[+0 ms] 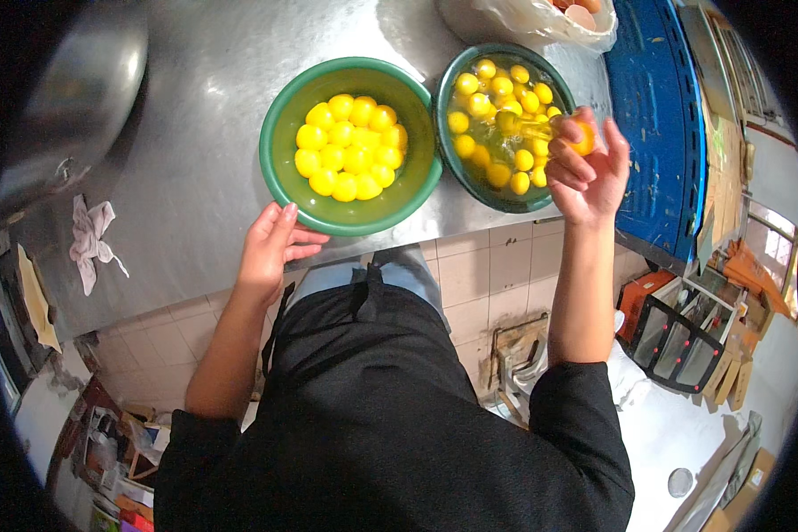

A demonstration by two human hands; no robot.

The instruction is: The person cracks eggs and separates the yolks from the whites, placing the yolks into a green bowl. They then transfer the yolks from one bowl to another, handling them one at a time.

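Observation:
My left hand (276, 246) rests its fingers and thumb on the near rim of a green plastic bowl (276, 169). Bunched egg yolks (351, 147) lie on that bowl's bottom. To its right, rim against rim or nearly so, stands a darker green bowl (453, 171) with many whole yolks (499, 175) floating in clear egg white. Above this second bowl, my right hand (588, 166) is turned palm up with curled fingers around an egg yolk (582, 138). A strand of egg white (529, 125) trails from these fingers towards the bowl.
Both bowls stand near the front edge of a steel table (199, 166). Beyond them is a plastic-lined container (538, 23) with eggshells (580, 16). A blue plastic crate (658, 126) borders the right side. A crumpled cloth (92, 243) lies left, below a large metal vessel (73, 86).

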